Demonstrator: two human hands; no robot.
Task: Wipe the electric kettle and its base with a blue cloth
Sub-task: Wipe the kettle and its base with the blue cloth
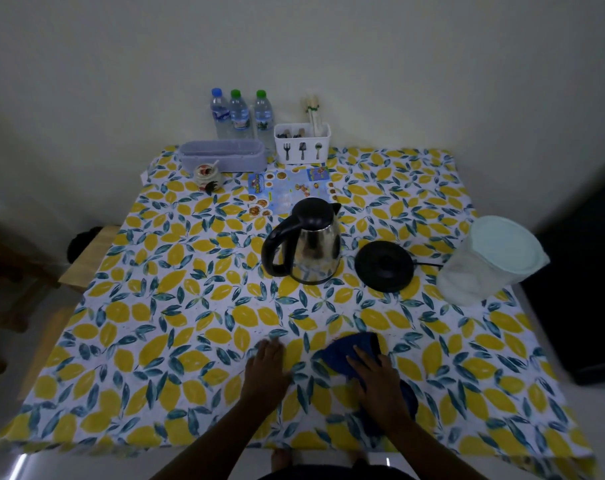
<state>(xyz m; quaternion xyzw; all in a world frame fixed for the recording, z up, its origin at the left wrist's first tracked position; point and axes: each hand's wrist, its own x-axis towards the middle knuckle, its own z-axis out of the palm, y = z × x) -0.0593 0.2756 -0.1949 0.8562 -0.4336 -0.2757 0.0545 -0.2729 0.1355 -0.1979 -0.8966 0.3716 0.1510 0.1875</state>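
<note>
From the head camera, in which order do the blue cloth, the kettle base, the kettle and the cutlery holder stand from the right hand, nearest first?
Measured from the right hand:
1. Blue cloth: directly under the hand, touching it.
2. Kettle base: ahead of the hand, slightly to the right.
3. Kettle: ahead and to the left, beside the base; close to the base in distance, slightly farther.
4. Cutlery holder: at the far edge, by the wall.

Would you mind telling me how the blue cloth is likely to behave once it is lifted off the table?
The blue cloth lies rumpled under the right hand, so it will probably hang limp and droop. It looks thick and soft, so likely light and easy to grip, not slippery. It should neither roll nor break.
</note>
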